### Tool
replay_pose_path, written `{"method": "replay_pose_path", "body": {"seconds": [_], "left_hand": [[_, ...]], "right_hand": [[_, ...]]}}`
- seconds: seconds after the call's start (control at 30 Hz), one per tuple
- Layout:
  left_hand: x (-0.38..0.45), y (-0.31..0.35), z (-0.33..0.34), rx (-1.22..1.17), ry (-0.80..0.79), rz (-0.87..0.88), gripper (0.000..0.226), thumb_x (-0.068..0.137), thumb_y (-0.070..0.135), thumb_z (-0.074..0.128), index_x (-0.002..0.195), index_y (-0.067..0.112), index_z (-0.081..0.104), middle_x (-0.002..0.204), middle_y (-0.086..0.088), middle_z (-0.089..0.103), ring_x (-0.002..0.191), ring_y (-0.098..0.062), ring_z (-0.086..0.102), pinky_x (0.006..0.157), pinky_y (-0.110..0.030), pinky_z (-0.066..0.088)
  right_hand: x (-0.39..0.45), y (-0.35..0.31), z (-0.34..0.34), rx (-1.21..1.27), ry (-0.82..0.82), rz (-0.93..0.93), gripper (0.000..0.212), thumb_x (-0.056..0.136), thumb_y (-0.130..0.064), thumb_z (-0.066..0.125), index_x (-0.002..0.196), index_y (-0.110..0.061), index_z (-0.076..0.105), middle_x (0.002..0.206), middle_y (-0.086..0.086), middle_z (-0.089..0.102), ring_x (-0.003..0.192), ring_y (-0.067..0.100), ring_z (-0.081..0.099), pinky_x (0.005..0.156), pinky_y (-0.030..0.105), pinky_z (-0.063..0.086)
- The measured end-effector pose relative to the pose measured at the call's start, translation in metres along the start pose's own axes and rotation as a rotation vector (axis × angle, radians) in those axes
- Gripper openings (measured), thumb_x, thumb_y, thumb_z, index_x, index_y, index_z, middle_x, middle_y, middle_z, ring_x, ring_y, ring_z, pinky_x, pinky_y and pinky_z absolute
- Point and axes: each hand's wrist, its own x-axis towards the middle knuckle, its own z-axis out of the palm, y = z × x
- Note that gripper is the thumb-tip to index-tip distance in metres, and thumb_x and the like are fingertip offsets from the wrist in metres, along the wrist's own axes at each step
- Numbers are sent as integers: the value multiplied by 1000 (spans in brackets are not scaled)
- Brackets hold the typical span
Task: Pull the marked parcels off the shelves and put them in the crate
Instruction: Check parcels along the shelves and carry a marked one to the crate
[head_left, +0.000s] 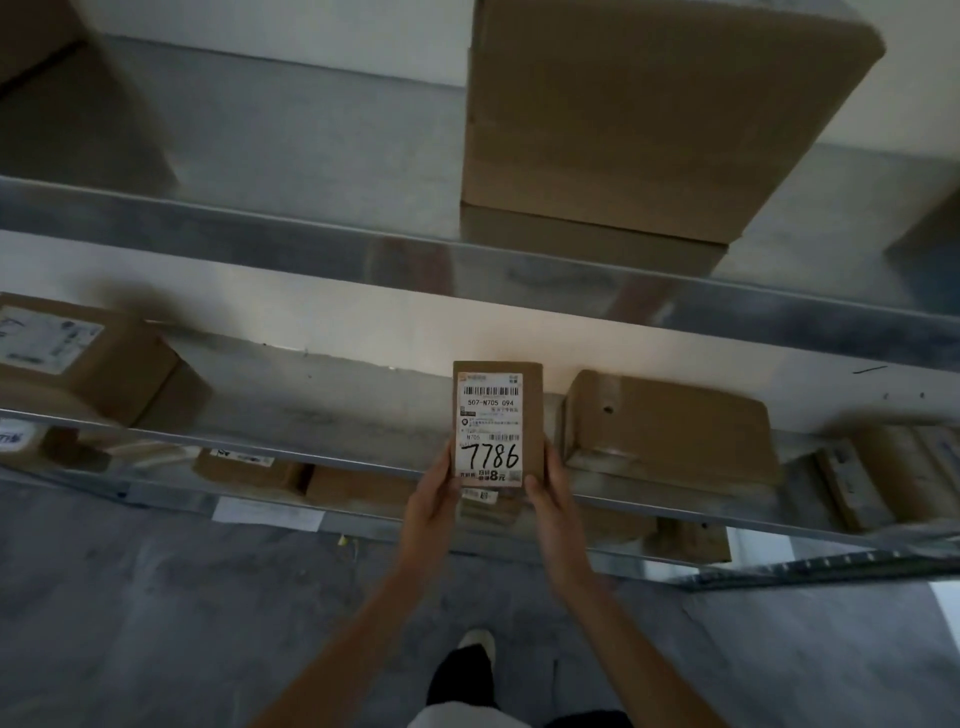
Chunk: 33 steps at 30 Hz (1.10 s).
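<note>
Gripped from both sides, a small parcel (497, 423) is held upright in front of the middle shelf (322, 457); left hand (434, 501) and right hand (550, 501) are curled round its lower edges, label facing the camera. "7786" is handwritten on the label (489, 428). A large box (649, 119) is seen on the upper shelf (260, 228). A flat carton (670, 426) is set just right of the held parcel, touching the shelf. A labelled box (78, 358) is placed far left. Smaller cartons (249, 467) are stored on the level below. A shoe (478, 639) is visible on the grey floor (182, 623).
</note>
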Motion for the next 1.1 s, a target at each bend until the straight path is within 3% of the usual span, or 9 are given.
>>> {"method": "replay_pose_path", "body": {"seconds": [0.13, 0.27, 0.47, 0.67, 0.77, 0.87, 0.93, 1.03, 1.1], "left_hand": [[3, 5, -4, -19, 11, -3, 40, 98, 16, 51, 137, 12, 51, 129, -6, 63, 119, -15, 60, 98, -27, 49], [12, 23, -14, -12, 38, -19, 34, 92, 39, 54, 123, 26, 61, 111, -3, 70, 91, -8, 67, 69, -20, 54], [24, 40, -21, -21, 129, -54, 42, 85, 41, 58, 119, 19, 68, 104, -1, 71, 86, -4, 69, 71, -31, 60], [26, 30, -22, 26, 104, -41, 36, 89, 37, 56, 122, 24, 63, 110, -2, 71, 98, -12, 69, 82, -33, 58], [28, 16, -26, 77, 84, -59, 27, 97, 21, 53, 123, 28, 59, 113, 3, 69, 99, 1, 66, 91, -30, 54], [28, 10, -26, 129, 102, -82, 29, 100, 20, 49, 128, 25, 54, 114, 0, 67, 85, 11, 64, 76, -15, 53], [25, 11, -21, 155, 159, -84, 41, 99, 30, 48, 139, 22, 46, 127, -5, 60, 99, 0, 63, 75, -16, 53], [15, 36, -4, 286, 283, 94, 48, 99, 34, 44, 144, 18, 37, 138, -2, 44, 118, -13, 50, 80, -9, 47], [6, 58, 20, 250, 279, 218, 43, 101, 36, 41, 141, 21, 39, 136, 0, 44, 115, -9, 51, 77, -7, 49]], "right_hand": [[-3, -8, 2, 20, 13, 0, 51, 101, -18, 48, 147, -32, 31, 130, -18, 53, 111, -6, 54, 85, 3, 43], [1, -21, 1, -39, 24, -60, 29, 97, -30, 55, 126, -33, 58, 114, -11, 69, 100, 1, 66, 76, 14, 52], [3, -43, 3, 1, 9, -88, 23, 98, -28, 53, 118, -23, 63, 103, -3, 71, 81, -2, 69, 58, 15, 53], [10, -31, 3, -112, -50, -72, 28, 98, -35, 53, 125, -38, 57, 109, -17, 68, 94, -6, 64, 73, 12, 51], [16, -23, 10, -174, -136, -26, 42, 100, -31, 50, 142, -32, 43, 115, -22, 60, 101, -8, 58, 72, 4, 46], [18, -27, 11, -205, -174, -29, 51, 101, -30, 48, 150, -24, 33, 119, -18, 55, 101, -4, 56, 67, 2, 45], [16, -33, 2, -171, -181, 8, 56, 101, -34, 48, 151, -23, 28, 127, -17, 46, 105, -2, 51, 67, 0, 43], [7, -33, -39, -178, 1, -87, 61, 96, -48, 51, 150, -27, 31, 148, -11, 38, 127, 7, 46, 97, 22, 46], [3, -32, -82, -204, 253, -199, 53, 97, -40, 53, 145, -23, 39, 143, -6, 44, 125, 9, 48, 100, 28, 44]]}}
